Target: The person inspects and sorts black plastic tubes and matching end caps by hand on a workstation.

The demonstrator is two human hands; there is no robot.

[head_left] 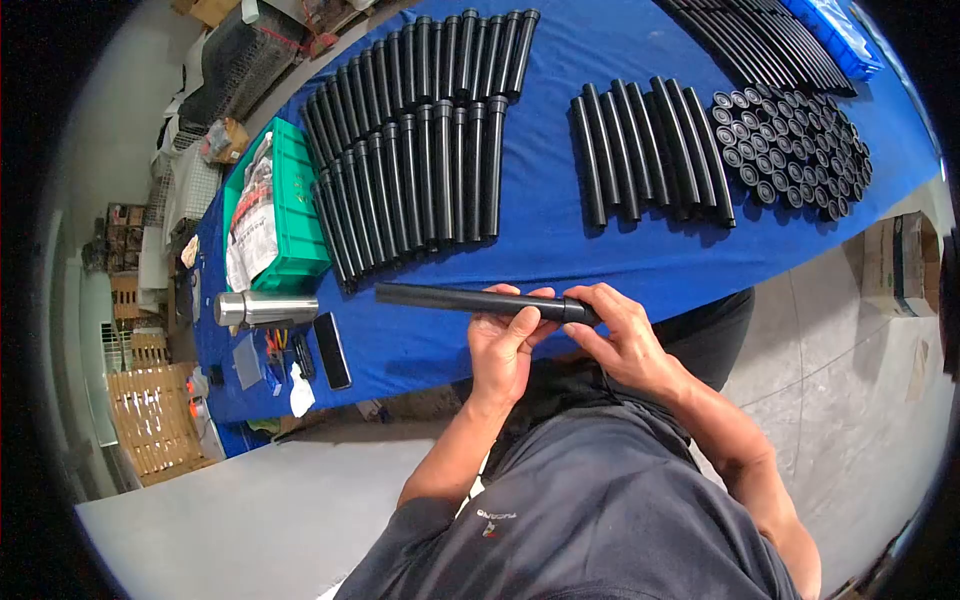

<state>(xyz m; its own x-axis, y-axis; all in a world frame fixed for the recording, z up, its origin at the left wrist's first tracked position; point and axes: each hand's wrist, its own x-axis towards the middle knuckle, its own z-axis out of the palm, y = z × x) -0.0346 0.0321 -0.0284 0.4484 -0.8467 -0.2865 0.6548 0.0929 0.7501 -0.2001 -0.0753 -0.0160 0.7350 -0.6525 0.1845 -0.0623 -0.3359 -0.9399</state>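
Observation:
A black tube [425,296] lies nearly level in front of my body, its bare end pointing left. My left hand [502,350] is closed around the tube's middle, thumb on top. At the tube's right end sits a wider black end cap [574,310], gripped by the fingers of my right hand [632,340]. How deep the tube goes into the cap is hidden. Beyond my hands, rows of capped black tubes [440,170] rest on the blue cloth [545,190]. Several uncapped tubes [640,150] lie farther right, beside a cluster of loose round black caps [790,150].
A green crate [300,215] with a printed bag stands at left. Near it are a steel flask [268,308], a phone [333,350] and pliers [277,345]. Thin black rods [760,40] and a blue bin [835,35] occupy the far right. A cardboard box [895,265] is on the floor.

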